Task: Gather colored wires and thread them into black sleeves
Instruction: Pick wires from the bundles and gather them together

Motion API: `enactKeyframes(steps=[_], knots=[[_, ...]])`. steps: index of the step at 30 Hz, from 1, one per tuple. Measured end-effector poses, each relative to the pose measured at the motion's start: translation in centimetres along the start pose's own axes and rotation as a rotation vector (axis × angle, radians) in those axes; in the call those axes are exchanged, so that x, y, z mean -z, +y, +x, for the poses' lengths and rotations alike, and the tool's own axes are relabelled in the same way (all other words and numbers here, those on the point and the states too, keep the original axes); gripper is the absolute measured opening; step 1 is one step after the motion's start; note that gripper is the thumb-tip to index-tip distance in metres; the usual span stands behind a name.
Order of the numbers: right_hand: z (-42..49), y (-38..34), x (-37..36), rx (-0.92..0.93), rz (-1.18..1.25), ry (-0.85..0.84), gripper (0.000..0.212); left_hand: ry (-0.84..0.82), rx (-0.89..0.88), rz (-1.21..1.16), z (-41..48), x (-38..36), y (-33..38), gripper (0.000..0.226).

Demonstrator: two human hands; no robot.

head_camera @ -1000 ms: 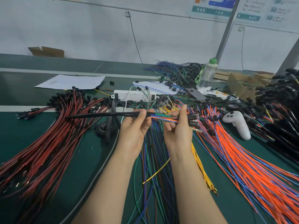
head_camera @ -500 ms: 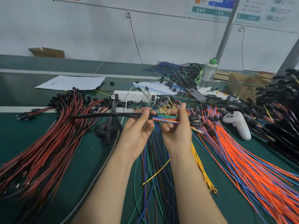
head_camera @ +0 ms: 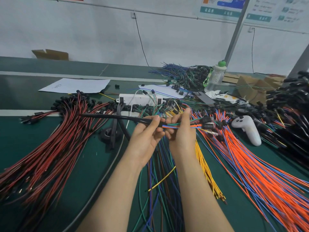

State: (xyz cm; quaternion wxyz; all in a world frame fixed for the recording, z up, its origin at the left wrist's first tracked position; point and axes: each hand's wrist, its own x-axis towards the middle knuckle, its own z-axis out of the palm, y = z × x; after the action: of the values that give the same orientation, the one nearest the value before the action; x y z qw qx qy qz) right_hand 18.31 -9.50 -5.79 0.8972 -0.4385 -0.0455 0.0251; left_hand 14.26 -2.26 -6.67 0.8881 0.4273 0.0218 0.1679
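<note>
Head view: my left hand (head_camera: 147, 136) pinches the near end of one black sleeve (head_camera: 117, 117), which is held above the table (head_camera: 93, 158) and points away to the left. My right hand (head_camera: 182, 133) grips a gathered bundle of coloured wires (head_camera: 177, 126) just beside it, their ends running into the sleeve's mouth. I judge the gathering done for this set and the threading under way; how deep they reach I cannot tell. Heaps of orange wires (head_camera: 250, 164) and red wires (head_camera: 50, 148) lie unsleeved.
</note>
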Motion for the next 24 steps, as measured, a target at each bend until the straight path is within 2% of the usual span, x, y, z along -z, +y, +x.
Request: enactKeyframes(steps=[6,10,12,14,17,20,22,24], knots=[[-0.1,0.4,-0.1,0.048,-0.102,0.016,0.052,0.037,0.017,0.011,0.1,-0.1,-0.1,0.016],[0.2,0.6,0.0,0.127,-0.145,0.14,0.053,0.007,-0.036,0.08,-0.1,-0.9,-1.0,0.015],[0.4,0.8,0.4,0.074,-0.193,0.167,0.055,-0.006,-0.098,0.199,-0.3,-1.2,-1.5,0.013],[0.3,0.8,0.5,-0.032,-0.195,0.112,0.055,-0.016,-0.131,0.285,-0.3,-1.2,-1.7,0.012],[0.1,0.4,0.1,-0.155,0.0,-0.014,0.042,0.012,-0.156,0.213,-0.1,-1.0,-1.1,0.012],[0.1,-0.4,0.4,-0.127,0.338,-0.059,0.019,0.026,-0.128,0.034,0.2,-0.7,-0.4,0.013],[0.2,-0.7,0.7,-0.123,0.435,-0.084,0.022,0.041,-0.118,0.011,0.3,-0.6,-0.5,0.015],[0.3,-0.3,0.5,-0.113,0.399,-0.042,0.035,0.056,-0.135,0.034,0.3,-0.9,-0.9,0.016]])
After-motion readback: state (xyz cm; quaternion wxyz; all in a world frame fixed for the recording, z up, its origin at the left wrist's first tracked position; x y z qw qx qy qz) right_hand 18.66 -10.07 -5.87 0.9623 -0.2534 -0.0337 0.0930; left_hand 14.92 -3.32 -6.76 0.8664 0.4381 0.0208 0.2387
